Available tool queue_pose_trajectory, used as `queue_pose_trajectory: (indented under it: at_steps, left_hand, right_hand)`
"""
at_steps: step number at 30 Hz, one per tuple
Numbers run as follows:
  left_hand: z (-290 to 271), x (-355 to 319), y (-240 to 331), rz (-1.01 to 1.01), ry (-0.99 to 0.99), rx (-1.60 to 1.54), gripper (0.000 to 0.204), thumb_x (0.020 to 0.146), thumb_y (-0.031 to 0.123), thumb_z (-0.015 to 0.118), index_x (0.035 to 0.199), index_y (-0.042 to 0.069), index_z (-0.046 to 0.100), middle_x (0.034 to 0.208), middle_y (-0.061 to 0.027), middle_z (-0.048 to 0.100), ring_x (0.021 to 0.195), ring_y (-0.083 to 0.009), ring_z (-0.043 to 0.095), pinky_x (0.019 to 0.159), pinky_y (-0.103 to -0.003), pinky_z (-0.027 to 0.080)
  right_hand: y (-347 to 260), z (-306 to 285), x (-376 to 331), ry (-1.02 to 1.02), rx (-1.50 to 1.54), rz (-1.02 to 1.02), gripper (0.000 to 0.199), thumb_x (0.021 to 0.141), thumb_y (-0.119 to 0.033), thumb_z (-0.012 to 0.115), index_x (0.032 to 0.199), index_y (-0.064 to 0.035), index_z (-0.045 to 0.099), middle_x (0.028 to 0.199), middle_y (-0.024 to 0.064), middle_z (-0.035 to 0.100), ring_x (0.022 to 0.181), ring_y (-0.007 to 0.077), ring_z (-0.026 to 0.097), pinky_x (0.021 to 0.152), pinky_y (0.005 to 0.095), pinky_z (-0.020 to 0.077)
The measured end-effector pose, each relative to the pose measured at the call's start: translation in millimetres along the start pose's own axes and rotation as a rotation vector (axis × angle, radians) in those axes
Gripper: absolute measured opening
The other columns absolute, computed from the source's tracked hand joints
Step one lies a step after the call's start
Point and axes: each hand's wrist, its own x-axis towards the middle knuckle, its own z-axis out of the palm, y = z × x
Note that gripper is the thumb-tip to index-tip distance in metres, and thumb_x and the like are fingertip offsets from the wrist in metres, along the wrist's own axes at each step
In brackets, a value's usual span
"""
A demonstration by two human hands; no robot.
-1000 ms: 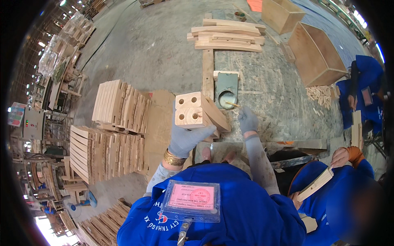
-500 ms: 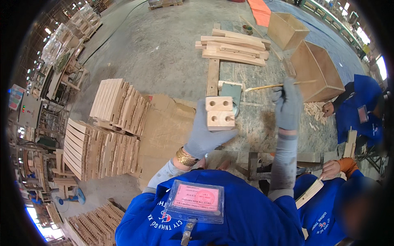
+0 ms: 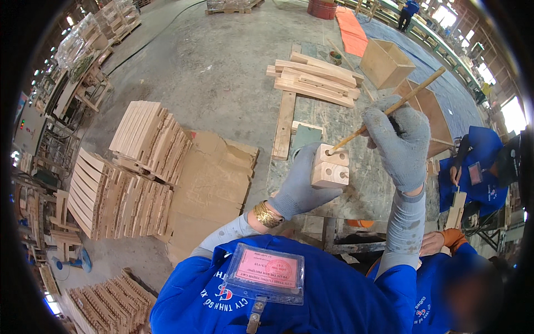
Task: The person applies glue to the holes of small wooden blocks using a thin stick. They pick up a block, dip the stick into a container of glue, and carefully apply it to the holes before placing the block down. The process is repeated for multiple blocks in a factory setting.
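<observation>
Head view, looking down over a workbench (image 3: 356,189) in a woodworking shop. The left hand (image 3: 300,186), in a grey glove, is clenched around a small pale wooden block (image 3: 330,167) and holds it above the near part of the bench; the block's upper and side faces carry drilled round holes. The right hand (image 3: 397,142), also gloved in grey, grips a thin wooden stick (image 3: 409,97) in a closed fist. The stick slants down to the left, and its lower tip meets a hole in the top face of the block; whether the tip sits inside the hole or only at its rim cannot be told at this size.

On the far part of the bench lies a stack of sawn boards (image 3: 314,80), with one long plank (image 3: 283,125) running toward the viewer and a small green-grey tray (image 3: 305,135) just behind the block. Open wooden boxes (image 3: 385,64) stand beyond the right hand. On the floor to the left are flat cardboard sheets (image 3: 211,183) and stacks of slatted wooden parts (image 3: 119,178). A co-worker in blue (image 3: 478,172) stands at the right edge, holding a wooden piece.
</observation>
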Motion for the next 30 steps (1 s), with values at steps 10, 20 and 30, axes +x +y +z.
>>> queue_pose_trajectory:
  at_steps: [10,20,30]
  left_hand:
    - [-3,-1,0,0.004,-0.003,0.013,0.072,0.065,0.015,0.077,0.120,0.002,0.031,0.105,-0.0102,0.051,0.094,-0.0158,0.055,0.079,-0.030,0.047]
    - [-3,1,-1,0.034,0.014,-0.054,0.069,0.066,0.014,0.076,0.118,0.002,0.033,0.106,-0.0100,0.051,0.095,-0.0157,0.054,0.080,-0.030,0.047]
    - [0,4,1,-0.015,0.006,-0.020,0.067,0.064,0.011,0.075,0.116,0.001,0.034,0.105,-0.0104,0.052,0.094,-0.0160,0.055,0.079,-0.030,0.047]
  right_hand:
    - [-5,10,1,-0.076,-0.038,-0.025,0.017,0.076,-0.012,0.066,0.075,0.0053,0.064,0.057,0.0109,0.058,0.047,0.0113,0.053,0.044,0.0253,0.0395]
    - [-10,6,-1,0.134,0.057,0.201,0.019,0.081,-0.015,0.063,0.078,0.0035,0.063,0.057,0.0060,0.059,0.048,0.0064,0.053,0.042,0.0209,0.0394]
    - [0,-9,-6,0.123,0.028,0.247,0.022,0.082,-0.017,0.063,0.078,0.0040,0.063,0.056,0.0056,0.059,0.046,0.0057,0.051,0.041,0.0197,0.0396]
